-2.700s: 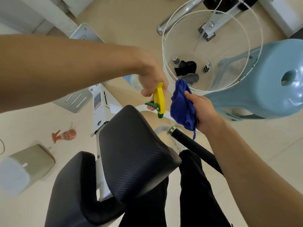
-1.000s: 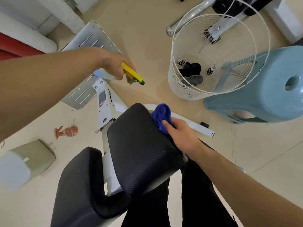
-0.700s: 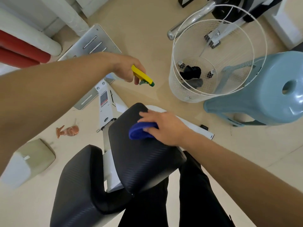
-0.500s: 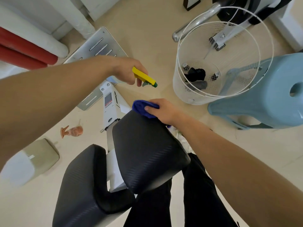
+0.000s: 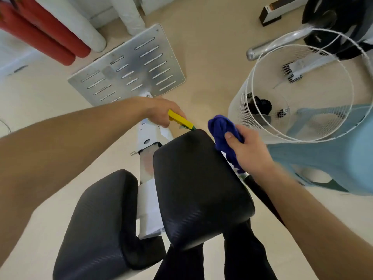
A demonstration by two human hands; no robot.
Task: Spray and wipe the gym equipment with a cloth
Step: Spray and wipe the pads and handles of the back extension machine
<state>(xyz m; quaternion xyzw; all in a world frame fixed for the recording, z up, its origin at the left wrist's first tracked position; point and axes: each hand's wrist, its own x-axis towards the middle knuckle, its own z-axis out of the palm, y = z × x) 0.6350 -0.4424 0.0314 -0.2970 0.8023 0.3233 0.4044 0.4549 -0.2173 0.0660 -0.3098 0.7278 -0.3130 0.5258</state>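
Cloth [image 5: 221, 129] bunched in my right hand [image 5: 249, 151], I am holding it just off the far right corner of the black pad [image 5: 197, 184], at about one o'clock from the pad's middle. My fingers are curling round the blue fabric, my thumb is pressing on top, and a tail of it is hanging down along the pad's right edge.

The pad's long axis is running from six o'clock, by my legs, up to twelve. Its top surface is lying at about seven o'clock from the cloth. That makes my right hand the nearer one for wiping, as I judge it: the next stroke is asking for a short sweep inward and down the pad's length.

My left hand [image 5: 161, 113] is gripping the spray bottle [image 5: 180, 120], its body mostly hidden behind my fingers. The yellow head is pointing toward four o'clock, its tip just at the pad's far edge.

My right forearm is reaching in from five o'clock, my left from eight o'clock, both meeting over the pad's far end.
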